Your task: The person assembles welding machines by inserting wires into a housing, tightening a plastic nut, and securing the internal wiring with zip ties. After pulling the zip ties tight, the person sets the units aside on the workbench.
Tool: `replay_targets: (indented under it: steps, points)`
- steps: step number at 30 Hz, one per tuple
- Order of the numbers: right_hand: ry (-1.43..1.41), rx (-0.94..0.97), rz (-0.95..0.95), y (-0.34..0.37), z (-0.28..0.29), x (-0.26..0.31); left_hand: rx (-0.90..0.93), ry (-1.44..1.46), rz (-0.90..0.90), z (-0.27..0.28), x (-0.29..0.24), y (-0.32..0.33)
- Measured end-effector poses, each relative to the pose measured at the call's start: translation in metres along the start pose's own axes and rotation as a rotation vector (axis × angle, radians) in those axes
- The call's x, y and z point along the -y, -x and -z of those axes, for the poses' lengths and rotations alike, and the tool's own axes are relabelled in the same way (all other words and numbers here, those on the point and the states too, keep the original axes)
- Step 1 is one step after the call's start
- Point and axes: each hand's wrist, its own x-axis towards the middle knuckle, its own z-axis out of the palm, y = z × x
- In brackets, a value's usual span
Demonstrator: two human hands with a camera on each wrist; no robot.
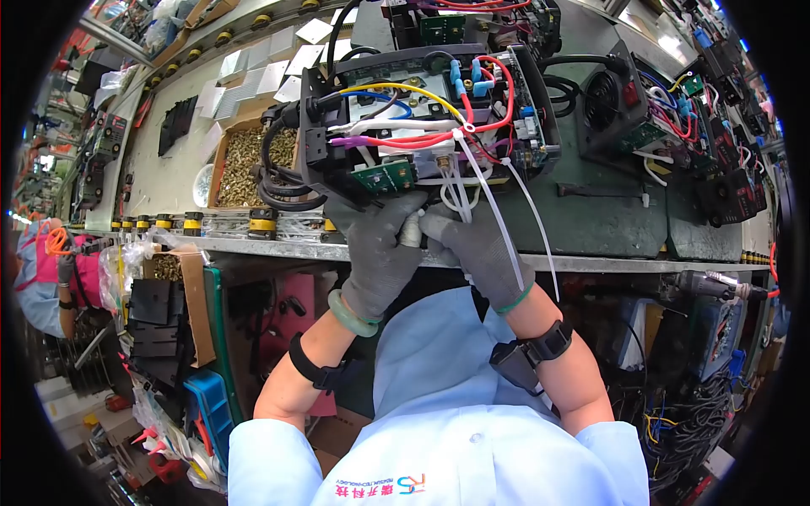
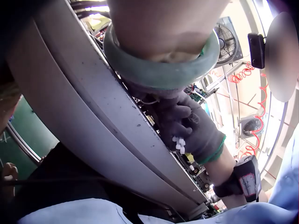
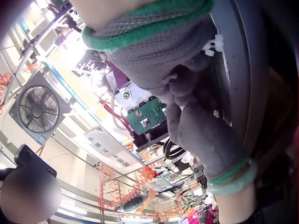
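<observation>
Both hands wear grey knit gloves and meet at the bench edge, just below an open black electronics unit. My right hand holds several white cable ties, their heads poking out of the fist. Touching it is my left hand, fingers bent in against the right hand's fingers; I cannot tell what it pinches. A white wrapped piece shows between the hands. Across the unit runs a bundle of red, white and purple wires, with a looped cable tie whose long tail hangs over the right hand.
A cardboard box of brass screws stands left of the unit, before metal plates. To the right sits a second unit with a fan. A black cable coils at the unit's left side. The bench edge runs under the wrists.
</observation>
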Motion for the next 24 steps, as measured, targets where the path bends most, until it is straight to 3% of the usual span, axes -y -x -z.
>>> replay_targets:
  steps: [2, 7, 11, 13, 15, 17, 18, 20, 24]
  points:
    - [0.036, -0.067, -0.003, -0.005, -0.002, -0.006, 0.027, 0.080, 0.014, 0.001, 0.001, -0.001]
    - [0.182, -0.196, 0.318, -0.018, -0.009, -0.027, 0.057, 0.145, -0.121, 0.004, 0.015, -0.007]
    - [0.242, -0.272, 0.329, -0.002, -0.016, -0.015, 0.064, 0.116, -0.108, 0.004, 0.016, -0.007]
    - [0.052, -0.341, 0.508, 0.005, -0.022, -0.022, 0.033, 0.129, -0.118, 0.002, 0.015, -0.005]
    - [0.097, -0.280, 0.479, 0.005, -0.016, -0.016, 0.010, 0.140, -0.135, 0.002, 0.016, -0.005]
    - [0.189, -0.105, 0.125, 0.007, -0.015, 0.013, 0.016, 0.103, -0.149, 0.001, 0.017, -0.006]
    - [0.188, -0.107, 0.126, 0.007, -0.013, 0.007, 0.016, 0.103, -0.151, 0.001, 0.016, -0.006]
    - [0.079, -0.053, 0.336, 0.006, -0.006, -0.012, 0.024, 0.153, -0.117, 0.001, 0.013, -0.005]
    - [0.076, -0.017, 0.335, 0.027, 0.001, -0.018, 0.003, 0.128, -0.141, 0.001, 0.016, -0.003]
